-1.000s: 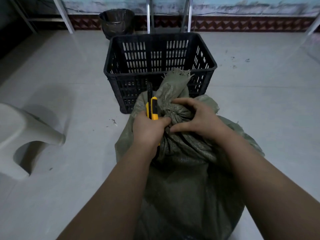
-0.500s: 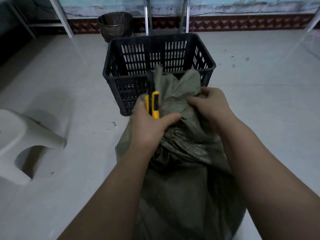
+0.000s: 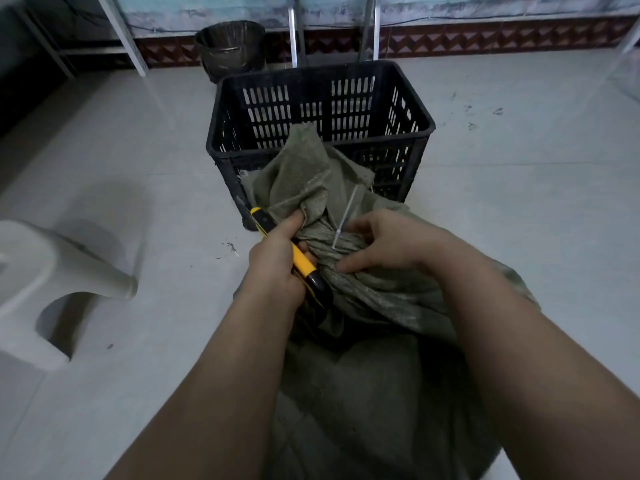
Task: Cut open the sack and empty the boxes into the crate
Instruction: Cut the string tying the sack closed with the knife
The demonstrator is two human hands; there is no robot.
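A grey-green woven sack [image 3: 374, 375] stands on the floor in front of me, its neck bunched and bound by a white cable tie [image 3: 346, 216]. My left hand [image 3: 277, 265] grips a yellow and black utility knife [image 3: 294, 258], tilted with its tip pointing up and left, beside the neck. My right hand [image 3: 384, 244] pinches the gathered neck just right of the tie. Behind the sack sits a black slotted plastic crate [image 3: 318, 147], which looks empty. No boxes are visible; the sack hides its contents.
A white plastic stool [image 3: 45, 289] stands at the left. A dark bucket [image 3: 230, 50] sits behind the crate by the wall, between metal table legs [image 3: 121, 32]. The pale tiled floor [image 3: 519, 202] surrounds everything.
The knife has tipped from upright to slanting left. My right hand has come down from the loose sack top to the bound neck, and the white cable tie now shows.
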